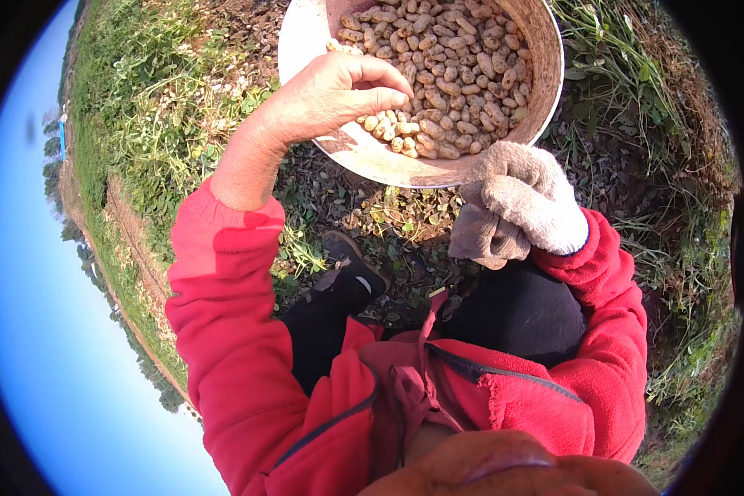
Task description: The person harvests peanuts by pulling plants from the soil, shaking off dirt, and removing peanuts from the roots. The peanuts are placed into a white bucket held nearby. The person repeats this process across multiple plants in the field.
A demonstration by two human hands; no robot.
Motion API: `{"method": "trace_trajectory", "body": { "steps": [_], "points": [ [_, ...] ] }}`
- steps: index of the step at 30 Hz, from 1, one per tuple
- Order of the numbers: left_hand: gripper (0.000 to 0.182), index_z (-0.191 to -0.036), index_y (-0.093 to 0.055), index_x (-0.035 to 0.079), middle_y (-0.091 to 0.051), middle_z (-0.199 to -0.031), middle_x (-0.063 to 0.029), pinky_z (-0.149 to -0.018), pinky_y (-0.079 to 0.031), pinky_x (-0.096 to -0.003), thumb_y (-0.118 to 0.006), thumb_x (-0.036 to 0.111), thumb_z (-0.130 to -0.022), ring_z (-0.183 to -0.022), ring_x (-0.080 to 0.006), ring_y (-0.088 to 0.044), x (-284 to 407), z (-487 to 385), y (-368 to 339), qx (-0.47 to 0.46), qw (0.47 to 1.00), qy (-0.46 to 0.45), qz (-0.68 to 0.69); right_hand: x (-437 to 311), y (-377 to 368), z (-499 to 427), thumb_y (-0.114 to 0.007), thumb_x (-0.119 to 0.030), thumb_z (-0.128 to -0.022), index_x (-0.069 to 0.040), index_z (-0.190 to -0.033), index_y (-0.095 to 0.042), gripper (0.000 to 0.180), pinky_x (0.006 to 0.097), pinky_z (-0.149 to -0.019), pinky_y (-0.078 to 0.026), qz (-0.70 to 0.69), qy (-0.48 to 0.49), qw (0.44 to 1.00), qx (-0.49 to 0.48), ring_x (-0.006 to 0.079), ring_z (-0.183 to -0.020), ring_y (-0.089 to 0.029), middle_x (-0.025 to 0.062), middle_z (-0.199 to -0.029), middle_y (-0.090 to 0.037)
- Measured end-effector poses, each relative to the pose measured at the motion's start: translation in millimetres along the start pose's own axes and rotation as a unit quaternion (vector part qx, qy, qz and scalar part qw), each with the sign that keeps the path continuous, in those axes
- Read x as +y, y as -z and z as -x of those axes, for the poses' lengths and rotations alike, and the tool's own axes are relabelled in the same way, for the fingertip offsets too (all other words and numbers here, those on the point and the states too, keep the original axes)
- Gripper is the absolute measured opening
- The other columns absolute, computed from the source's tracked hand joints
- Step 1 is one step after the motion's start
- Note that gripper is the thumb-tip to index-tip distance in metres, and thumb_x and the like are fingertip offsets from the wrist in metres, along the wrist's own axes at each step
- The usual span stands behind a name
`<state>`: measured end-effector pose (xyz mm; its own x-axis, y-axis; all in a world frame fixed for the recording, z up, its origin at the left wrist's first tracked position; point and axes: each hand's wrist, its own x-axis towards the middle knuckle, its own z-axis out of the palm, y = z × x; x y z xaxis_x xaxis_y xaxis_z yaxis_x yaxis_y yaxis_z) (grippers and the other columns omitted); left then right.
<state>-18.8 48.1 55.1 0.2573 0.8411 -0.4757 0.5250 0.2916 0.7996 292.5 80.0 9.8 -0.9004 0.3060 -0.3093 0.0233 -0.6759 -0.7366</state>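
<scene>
A wide basin (403, 167) with a pale rim and dirt-stained inner wall is at the top of the view. Unshelled peanuts (452, 74), many with soil on them, fill its bottom. My left hand (341, 93) is bare and reaches over the basin's left side. Its thumb and index fingertip come close together just above the peanuts; whether anything is between them is hidden. A knit work glove covers my right hand (527, 192), which is at the basin's near right rim. Bunched in its grip hangs a second, dirtier knit glove (490, 232).
Cut green plants (620, 68) lie on the ground to the right. Leafy plants (142, 93) spread on the left beside a bare soil strip (130, 229). Dry leaf litter (403, 217) lies below the basin. My dark shoe (353, 260) and bent knee (514, 310) are close by.
</scene>
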Motion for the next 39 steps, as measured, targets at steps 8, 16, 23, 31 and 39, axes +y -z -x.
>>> {"method": "trace_trajectory", "body": {
  "steps": [8, 16, 23, 31, 39],
  "points": [
    [0.101, -0.15, -0.053, 0.014, -0.043, -0.157, -0.0187, -0.115, -0.043, -0.0442, -0.08, 0.07, -0.07, -0.139, -0.0378, -0.05, -21.2, -169.7, -32.5, 0.287, 0.885, 0.001, -0.367, -1.8, 6.5, 1.0, -0.068, -0.024, -0.099, -0.001, -0.104, -0.065, 0.024, 0.0224, -0.043, -0.043, -0.009, -0.003, 0.999, -0.031, 0.0092, -0.051, -0.061, 0.0062, -0.073, -0.071],
    [0.082, -0.141, -0.062, 0.014, -0.059, -0.134, -0.0251, -0.106, -0.047, -0.0469, -0.083, 0.054, -0.073, -0.124, -0.0396, -0.058, -12.6, -109.2, -27.5, -0.032, 0.914, 0.024, -0.403, -6.4, 6.7, -1.7, -0.069, -0.022, -0.097, 0.004, -0.108, -0.066, 0.028, 0.0263, -0.048, -0.05, 0.024, 0.001, 0.998, -0.06, 0.0174, -0.06, -0.069, 0.0158, -0.081, -0.074],
    [0.047, -0.117, -0.077, 0.009, -0.057, -0.142, -0.021, -0.104, -0.047, -0.0433, -0.083, 0.039, -0.081, -0.128, -0.0371, -0.055, -12.6, -47.2, -15.1, -0.173, 0.94, -0.041, -0.292, -7.0, 5.8, 0.7, -0.069, -0.027, -0.099, -0.001, -0.103, -0.065, 0.027, 0.0246, -0.049, -0.047, 0.015, -0.022, 0.998, -0.059, 0.0096, -0.059, -0.062, 0.0059, -0.075, -0.07],
    [0.041, -0.123, -0.074, 0.016, -0.076, -0.113, -0.0141, -0.094, -0.056, -0.0399, -0.078, 0.034, -0.086, -0.107, -0.0314, -0.072, -45.0, -145.9, 13.9, 0.313, 0.908, -0.002, -0.279, -7.8, 5.9, -1.3, -0.069, -0.024, -0.099, 0.0, -0.103, -0.065, 0.025, 0.0252, -0.046, -0.045, -0.009, -0.021, 0.997, -0.072, 0.0115, -0.055, -0.06, 0.009, -0.072, -0.068],
    [0.058, -0.142, -0.057, 0.007, -0.062, -0.135, -0.0264, -0.112, -0.047, -0.0429, -0.068, 0.027, -0.089, -0.128, -0.0363, -0.061, -47.7, -225.0, 0.1, 0.19, 0.875, 0.173, -0.41, -8.0, 6.2, -1.1, -0.068, -0.021, -0.1, -0.001, -0.102, -0.065, 0.021, 0.0241, -0.043, -0.043, -0.049, -0.02, 0.995, -0.088, 0.0113, -0.053, -0.059, 0.0088, -0.069, -0.067]
  ]
}}
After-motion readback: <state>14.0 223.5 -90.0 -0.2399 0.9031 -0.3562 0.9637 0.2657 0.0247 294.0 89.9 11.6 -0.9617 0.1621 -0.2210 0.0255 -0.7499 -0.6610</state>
